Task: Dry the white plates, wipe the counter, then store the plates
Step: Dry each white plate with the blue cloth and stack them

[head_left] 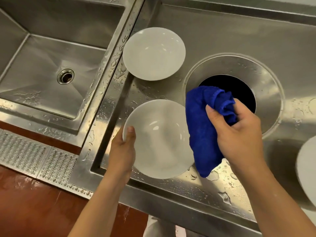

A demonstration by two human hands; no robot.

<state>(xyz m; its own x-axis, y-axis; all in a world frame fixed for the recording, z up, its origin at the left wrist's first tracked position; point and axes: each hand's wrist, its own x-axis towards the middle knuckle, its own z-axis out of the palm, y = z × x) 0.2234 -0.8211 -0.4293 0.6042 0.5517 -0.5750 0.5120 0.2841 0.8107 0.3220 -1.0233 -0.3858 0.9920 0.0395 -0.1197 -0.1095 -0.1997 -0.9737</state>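
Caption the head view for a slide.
Left hand grips a white plate by its rim; right hand holds a blue cloth at its edge, over a wet steel counter.

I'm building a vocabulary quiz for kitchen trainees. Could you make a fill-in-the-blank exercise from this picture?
1. The right hand grips a bunched ____ cloth.
2. The nearer white plate is held at its rim by the ____ hand.
3. The far plate rests on the steel counter, which is speckled with ____ drops.
Missing words: blue; left; water.
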